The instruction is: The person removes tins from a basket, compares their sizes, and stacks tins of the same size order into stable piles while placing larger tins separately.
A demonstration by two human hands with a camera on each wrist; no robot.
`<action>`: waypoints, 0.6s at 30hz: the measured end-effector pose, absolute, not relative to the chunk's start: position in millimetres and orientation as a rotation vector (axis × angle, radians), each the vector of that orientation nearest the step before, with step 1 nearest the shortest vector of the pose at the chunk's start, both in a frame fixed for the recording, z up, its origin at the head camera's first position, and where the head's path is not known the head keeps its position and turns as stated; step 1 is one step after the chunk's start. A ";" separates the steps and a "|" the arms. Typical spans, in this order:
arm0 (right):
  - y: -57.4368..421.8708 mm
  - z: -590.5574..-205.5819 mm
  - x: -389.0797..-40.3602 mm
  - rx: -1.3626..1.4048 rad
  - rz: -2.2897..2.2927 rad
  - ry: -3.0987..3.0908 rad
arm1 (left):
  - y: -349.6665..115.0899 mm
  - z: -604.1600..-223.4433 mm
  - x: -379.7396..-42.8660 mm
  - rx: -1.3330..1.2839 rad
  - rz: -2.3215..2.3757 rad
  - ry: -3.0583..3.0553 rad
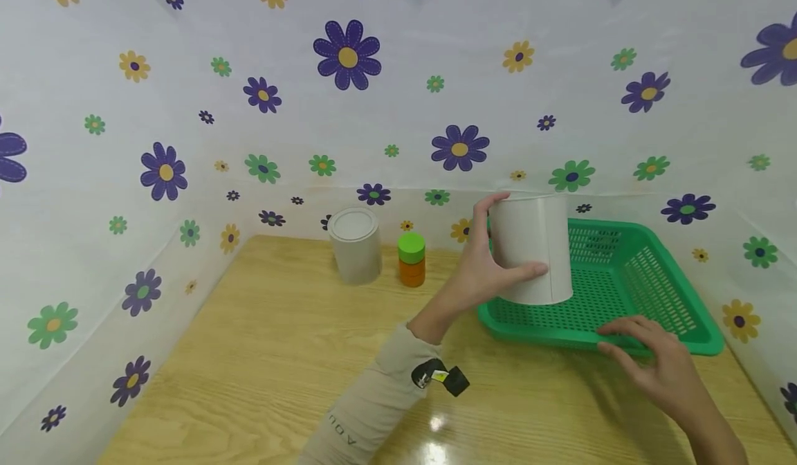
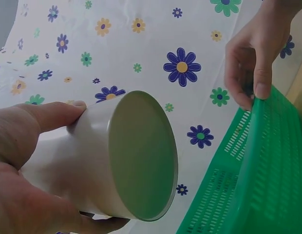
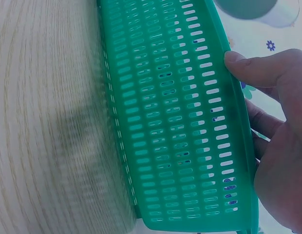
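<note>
My left hand [image 1: 476, 275] grips a white cylindrical can [image 1: 532, 250] by its side, thumb on the near side and fingers around the far side. The can hangs over the left part of a green plastic basket [image 1: 542, 335], and its smooth, flat end faces the camera in the left wrist view [image 2: 143, 156]. With thumb and fingers, my right hand [image 1: 663, 365] pinches the basket's near rim toward its right end. The thumb lies outside the rim in the right wrist view, and the other fingers are partly hidden behind the slotted wall.
A second can, whitish with a lid [image 1: 355, 247], stands at the back of the wooden table [image 1: 280, 354]. Next to it is a small orange jar with a green cap [image 1: 411, 260]. White flower-patterned sheeting [image 1: 398, 112] encloses the back and sides.
</note>
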State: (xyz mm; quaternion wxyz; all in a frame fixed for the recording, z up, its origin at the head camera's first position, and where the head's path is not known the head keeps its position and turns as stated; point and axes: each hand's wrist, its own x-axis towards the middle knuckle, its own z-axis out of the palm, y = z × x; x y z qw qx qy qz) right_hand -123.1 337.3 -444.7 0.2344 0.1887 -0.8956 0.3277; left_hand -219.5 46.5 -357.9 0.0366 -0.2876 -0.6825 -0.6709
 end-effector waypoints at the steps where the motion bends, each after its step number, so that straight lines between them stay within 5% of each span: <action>1: 337.8 -444.7 -123.1 0.521 0.904 -2.451 | 42.9 -356.6 -218.3 -0.884 -2.038 -2.092; 18: 338.2 -444.9 -122.1 0.525 0.928 -2.457 | -38.0 -361.4 -196.2 -0.798 -1.894 -2.120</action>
